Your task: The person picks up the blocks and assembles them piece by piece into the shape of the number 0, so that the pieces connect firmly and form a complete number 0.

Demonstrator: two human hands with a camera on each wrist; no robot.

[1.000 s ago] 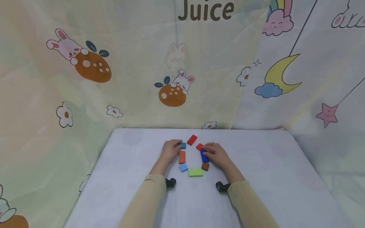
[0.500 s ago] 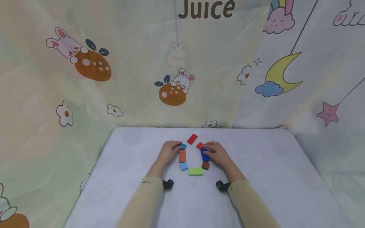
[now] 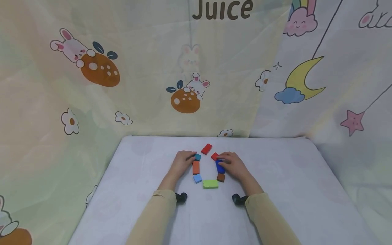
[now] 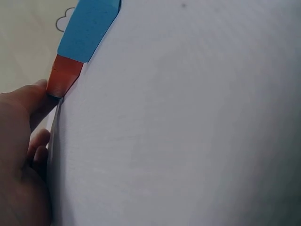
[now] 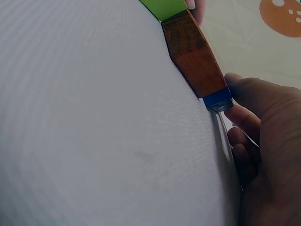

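In the head view several coloured blocks form a loose ring on the white table. My left hand [image 3: 182, 162] pinches a small teal block [image 3: 198, 157] at the ring's far left, just beyond an orange block [image 3: 196, 167]. On the right side, my right hand [image 3: 233, 165] has its thumb on a dark blue block [image 3: 220, 167], its fingers curled at that block's far end. Those fingertips also reach a small red block [image 3: 214, 156]. The right wrist view shows the blue block [image 5: 218, 99] between thumb and index finger, partly hidden behind a brown block [image 5: 195, 56].
A longer red block [image 3: 207, 149] lies alone at the ring's far end. A light blue block [image 3: 197, 178], a lime green block [image 3: 210, 184] and a brown block [image 3: 221, 177] make up its near side. A printed cloth [image 3: 147, 102] hangs behind the table [image 3: 275, 217].
The teal block has shifted slightly to the right and nearer the orange block, with my left hand on it. My right hand stays in place. The head view has tilted a little.
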